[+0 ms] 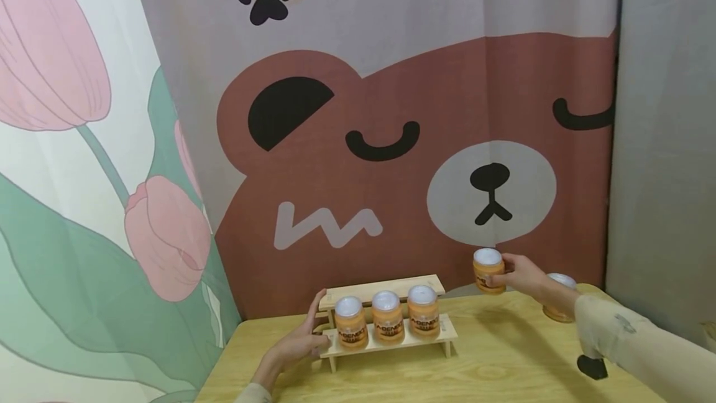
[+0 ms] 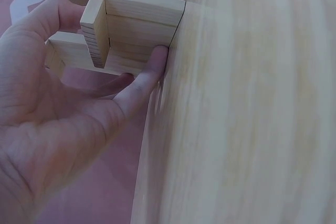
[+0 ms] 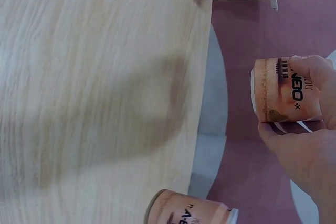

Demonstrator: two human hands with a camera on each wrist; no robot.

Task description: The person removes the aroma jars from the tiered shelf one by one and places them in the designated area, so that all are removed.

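A two-step wooden rack (image 1: 386,291) stands on the table, with three orange cans with whitish tops (image 1: 388,323) lined up on its lower step. My left hand (image 1: 293,344) grips the rack's left end; in the left wrist view its fingers spread over the end pieces (image 2: 142,27). Right of the rack, my right hand (image 1: 526,275) holds another orange can (image 1: 485,277) upright above the table's far edge. Thumb and fingers close around this can's side in the right wrist view, where dark lettering (image 3: 297,88) shows on it. The rack's upper step holds no can.
One more orange can (image 1: 559,314) stands at the table's far right, partly hidden behind my right wrist. The wooden table (image 1: 503,353) reaches back to a curtain (image 1: 414,222) printed with a bear. A tulip-print curtain (image 1: 112,254) hangs at the left.
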